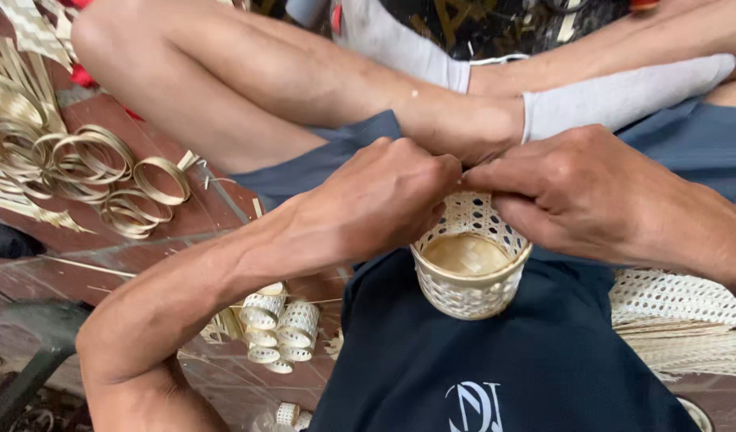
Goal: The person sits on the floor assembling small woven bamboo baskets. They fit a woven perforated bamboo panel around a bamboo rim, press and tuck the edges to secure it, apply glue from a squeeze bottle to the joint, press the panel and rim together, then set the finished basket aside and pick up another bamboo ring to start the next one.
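A small round woven bamboo basket [469,284] with an openwork wall and a solid rim band rests on my dark blue shirt, its mouth turned toward the camera. My left hand [380,196] is closed on the far left part of its rim. My right hand [580,192] pinches the far right part of the same rim. Thumbs and fingertips of both hands meet above the basket's top edge, hiding that part of the weave.
My crossed bare legs and grey-socked feet [624,92] lie just beyond the basket. Coiled bamboo strip rings [104,172] lie on the reddish floor at left. Several small woven cylinders [278,326] sit under my left forearm. A sheet of openwork weave [672,300] lies at right.
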